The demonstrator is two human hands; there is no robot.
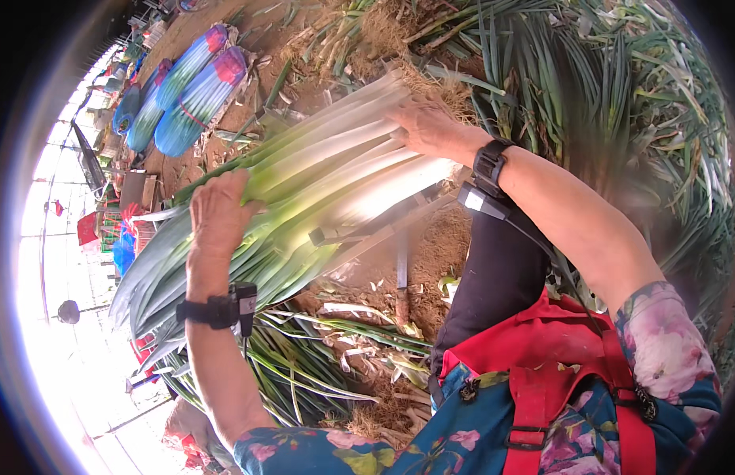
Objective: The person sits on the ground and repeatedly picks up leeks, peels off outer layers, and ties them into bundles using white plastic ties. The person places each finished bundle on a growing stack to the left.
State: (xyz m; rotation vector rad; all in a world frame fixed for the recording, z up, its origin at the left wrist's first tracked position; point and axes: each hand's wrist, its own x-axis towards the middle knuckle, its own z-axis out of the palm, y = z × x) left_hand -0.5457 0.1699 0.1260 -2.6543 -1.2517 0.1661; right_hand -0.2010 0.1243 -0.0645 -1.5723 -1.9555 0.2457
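A large bundle of leeks or big green onions (337, 148) lies slantwise before me, white shanks at the upper right and green leaves at the lower left. My left hand (222, 205) is closed around leaves and pale green stalks near the middle of the bundle. My right hand (432, 124) lies over the white shanks near the root end, fingers bent; whether it grips them is unclear. Under the bundle shows part of a wooden frame (391, 228), with a metal bar (402, 261) below it. Each wrist wears a black strap with a small device.
Several bundles in blue netting (201, 101) lie on the soil at upper left. Loose green onions (557, 83) are heaped at the upper right and right. More green stalks (296, 362) and trimmed scraps (403, 362) lie below the bundle. My dark-trousered leg (492, 279) is beside the frame.
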